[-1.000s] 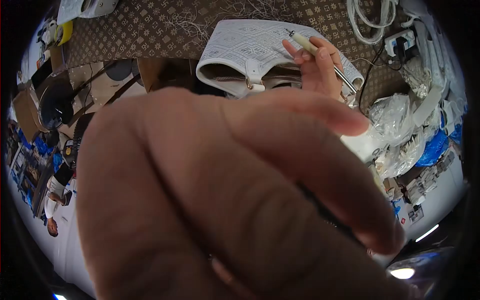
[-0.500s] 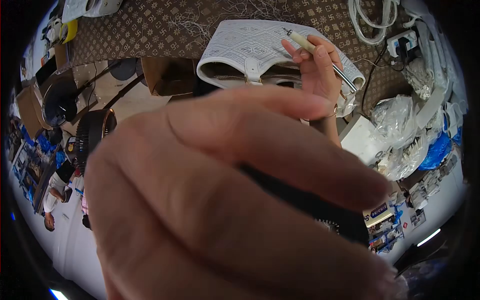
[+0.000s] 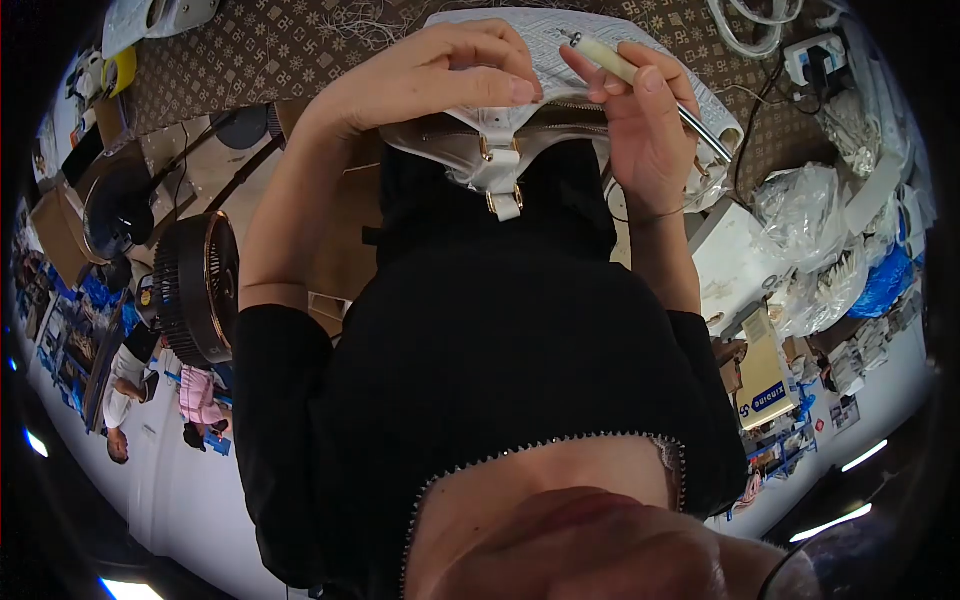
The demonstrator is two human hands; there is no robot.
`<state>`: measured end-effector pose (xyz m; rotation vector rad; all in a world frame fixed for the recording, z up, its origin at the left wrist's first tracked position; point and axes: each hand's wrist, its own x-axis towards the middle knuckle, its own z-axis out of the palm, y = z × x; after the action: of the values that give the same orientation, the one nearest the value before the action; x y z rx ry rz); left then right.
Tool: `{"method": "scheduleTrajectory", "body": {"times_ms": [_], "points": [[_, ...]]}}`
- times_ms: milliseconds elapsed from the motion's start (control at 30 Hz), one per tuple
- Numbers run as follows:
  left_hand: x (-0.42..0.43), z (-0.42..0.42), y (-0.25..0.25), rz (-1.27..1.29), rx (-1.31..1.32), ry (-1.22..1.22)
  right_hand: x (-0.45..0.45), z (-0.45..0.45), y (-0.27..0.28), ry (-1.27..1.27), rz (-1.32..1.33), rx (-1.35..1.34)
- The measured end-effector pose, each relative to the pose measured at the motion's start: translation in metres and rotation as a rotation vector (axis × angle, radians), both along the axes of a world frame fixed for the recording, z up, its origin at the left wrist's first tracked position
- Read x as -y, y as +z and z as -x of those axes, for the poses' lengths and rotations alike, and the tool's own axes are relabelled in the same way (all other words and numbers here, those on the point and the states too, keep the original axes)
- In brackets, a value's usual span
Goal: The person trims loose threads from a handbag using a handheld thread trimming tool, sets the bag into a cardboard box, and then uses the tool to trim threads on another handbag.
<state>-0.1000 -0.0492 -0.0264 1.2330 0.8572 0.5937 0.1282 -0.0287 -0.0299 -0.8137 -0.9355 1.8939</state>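
A white handbag (image 3: 590,28) with a woven diamond pattern lies at the table's near edge, its zipped mouth facing my body. A white strap tab (image 3: 497,160) with gold buckles hangs from the middle of that mouth. Over the bag's left part is my left hand (image 3: 455,70), palm down, its fingers loosely bent and nothing visible in them; whether it touches the bag I cannot tell. My right hand (image 3: 650,125) is closed round a pen-like tool (image 3: 610,60) with a cream grip, silver shaft and narrow metal tip. That tip points up and left, above the bag.
Brown patterned cloth (image 3: 250,60) covers the table, with loose threads at the back. A black fan (image 3: 195,290) stands at left. Clear plastic bags (image 3: 800,210), a cable coil (image 3: 755,20) and a power adapter (image 3: 812,60) lie at right. Two people are in the left background.
My left hand, large and close before the camera earlier, has moved away to the bag, uncovering my torso and the strap tab. My right hand still holds the pen-like tool.
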Motion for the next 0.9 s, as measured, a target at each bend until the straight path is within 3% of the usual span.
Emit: {"method": "scheduleTrajectory", "body": {"times_ms": [67,233,567,900], "points": [[-0.001,-0.001,0.005,0.002,0.005,-0.014,0.002,-0.002,0.005,-0.002,0.006,0.008],[0.003,0.000,0.004,0.129,0.061,0.005,0.020,-0.022,0.011,0.109,-0.310,0.102],[0.011,-0.003,0.004,0.152,0.121,0.030,0.016,-0.029,0.017,0.336,-0.473,0.242],[0.012,-0.004,0.005,0.163,0.140,0.049,0.011,-0.025,0.024,0.371,-0.375,0.295]]}}
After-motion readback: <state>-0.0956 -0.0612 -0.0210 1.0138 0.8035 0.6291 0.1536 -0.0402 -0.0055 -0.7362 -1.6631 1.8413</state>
